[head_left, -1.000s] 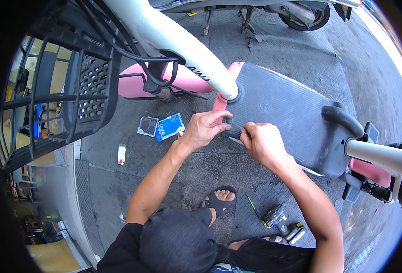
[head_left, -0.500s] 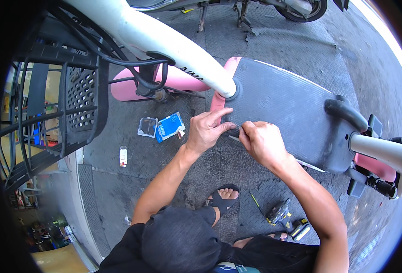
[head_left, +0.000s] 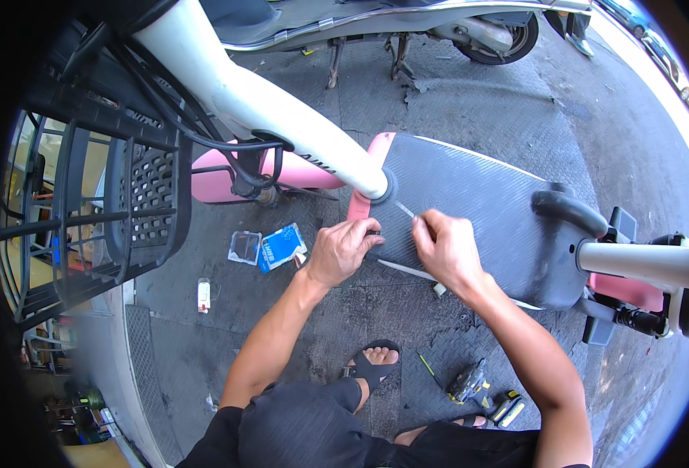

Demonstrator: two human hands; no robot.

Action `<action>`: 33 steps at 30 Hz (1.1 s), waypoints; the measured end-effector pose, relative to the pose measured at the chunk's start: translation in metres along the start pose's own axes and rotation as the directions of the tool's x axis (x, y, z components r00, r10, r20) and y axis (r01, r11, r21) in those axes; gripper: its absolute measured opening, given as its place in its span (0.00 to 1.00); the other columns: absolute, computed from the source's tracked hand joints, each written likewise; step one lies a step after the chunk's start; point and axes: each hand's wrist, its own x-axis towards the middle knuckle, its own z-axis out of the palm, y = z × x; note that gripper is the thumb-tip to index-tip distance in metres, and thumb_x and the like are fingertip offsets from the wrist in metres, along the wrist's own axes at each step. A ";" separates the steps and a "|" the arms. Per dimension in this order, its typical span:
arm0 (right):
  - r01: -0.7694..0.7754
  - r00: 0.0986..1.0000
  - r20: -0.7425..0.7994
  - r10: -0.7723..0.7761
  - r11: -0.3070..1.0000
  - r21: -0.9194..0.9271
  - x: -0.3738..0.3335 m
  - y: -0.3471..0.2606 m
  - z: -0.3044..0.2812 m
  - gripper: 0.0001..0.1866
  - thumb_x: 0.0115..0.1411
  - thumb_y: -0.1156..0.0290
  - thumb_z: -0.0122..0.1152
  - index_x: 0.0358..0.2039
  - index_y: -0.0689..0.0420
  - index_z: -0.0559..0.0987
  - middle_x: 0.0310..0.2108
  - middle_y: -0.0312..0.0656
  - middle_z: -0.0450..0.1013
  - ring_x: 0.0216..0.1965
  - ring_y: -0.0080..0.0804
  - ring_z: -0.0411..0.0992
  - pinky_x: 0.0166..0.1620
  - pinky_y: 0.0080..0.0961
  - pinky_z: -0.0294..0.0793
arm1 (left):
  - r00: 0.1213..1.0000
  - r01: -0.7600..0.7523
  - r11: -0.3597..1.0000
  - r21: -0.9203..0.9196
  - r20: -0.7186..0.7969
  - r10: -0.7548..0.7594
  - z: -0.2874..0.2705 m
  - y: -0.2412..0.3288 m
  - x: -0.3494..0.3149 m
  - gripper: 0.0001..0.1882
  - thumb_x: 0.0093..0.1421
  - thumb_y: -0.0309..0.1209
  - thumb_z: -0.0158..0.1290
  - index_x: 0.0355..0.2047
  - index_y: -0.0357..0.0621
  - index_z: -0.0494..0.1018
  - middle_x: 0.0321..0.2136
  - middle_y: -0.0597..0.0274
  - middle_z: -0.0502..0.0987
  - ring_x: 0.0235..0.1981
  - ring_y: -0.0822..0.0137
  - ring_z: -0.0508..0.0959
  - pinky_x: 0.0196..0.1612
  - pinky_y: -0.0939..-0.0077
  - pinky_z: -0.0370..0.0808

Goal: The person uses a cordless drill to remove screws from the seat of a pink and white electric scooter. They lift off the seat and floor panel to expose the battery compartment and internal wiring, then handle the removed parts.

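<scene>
In my right hand (head_left: 448, 246) a thin pale strip (head_left: 404, 209) is pinched, its free end pointing up and left over the scooter's dark ribbed footboard (head_left: 477, 195). My left hand (head_left: 340, 251) is closed by the footboard's near left corner, thumb and forefinger pressed together; anything between them is too small to make out. The two hands are apart. Close to my left hand are the pink panel (head_left: 359, 205) and the white frame tube (head_left: 282, 109) that meets the footboard. A narrow white trim edge (head_left: 404, 269) shows below the hands.
Left of my hands lie a blue packet (head_left: 284, 246), a clear tray (head_left: 245, 246) and a small white item (head_left: 204, 296). A power tool (head_left: 468, 382), a battery pack (head_left: 508, 409) and a green stick (head_left: 429, 366) lie near my feet. A black basket (head_left: 148, 187) stands left.
My hands have drawn apart, the left one shifting down and left. The strip now sticks out of the right hand alone. The view has shifted, so the scooter sits slightly lower.
</scene>
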 end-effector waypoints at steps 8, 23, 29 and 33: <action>-0.030 0.997 -0.075 0.005 0.942 -0.334 0.088 0.008 0.002 0.19 0.71 0.62 0.61 0.34 0.66 0.88 0.30 0.65 0.83 0.36 0.65 0.86 0.46 0.53 0.88 | 0.998 0.057 0.993 0.102 -0.036 -0.054 0.010 0.002 -0.006 0.10 0.69 0.28 0.65 0.46 0.40 0.77 0.33 0.51 0.86 0.35 0.48 0.89 0.36 0.54 0.84; 0.100 0.982 0.189 0.004 0.838 -0.536 0.140 -0.039 -0.016 0.12 0.63 0.73 0.61 0.36 0.65 0.91 0.40 0.65 0.85 0.44 0.61 0.87 0.48 0.51 0.88 | 0.630 0.275 0.052 -0.960 0.140 -0.764 0.006 -0.022 -0.003 0.12 0.85 0.35 0.44 0.48 0.41 0.73 0.36 0.59 0.78 0.27 0.76 0.72 0.26 0.77 0.71; 0.213 0.830 0.492 0.264 0.665 -0.716 0.204 -0.076 -0.018 0.20 0.54 0.77 0.72 0.48 0.53 0.93 0.49 0.50 0.88 0.51 0.48 0.88 0.50 0.40 0.88 | 0.674 0.327 0.081 -0.942 0.172 -0.718 0.002 -0.009 0.002 0.15 0.85 0.39 0.46 0.43 0.43 0.75 0.34 0.64 0.75 0.28 0.77 0.70 0.26 0.78 0.69; 0.114 0.893 0.406 0.193 0.777 -0.620 0.177 -0.049 -0.025 0.13 0.59 0.75 0.67 0.42 0.62 0.92 0.46 0.59 0.87 0.49 0.55 0.88 0.51 0.45 0.88 | 0.726 0.531 0.377 -0.759 0.179 -0.664 0.007 0.026 0.009 0.10 0.81 0.34 0.54 0.41 0.42 0.77 0.29 0.71 0.70 0.25 0.82 0.66 0.27 0.82 0.66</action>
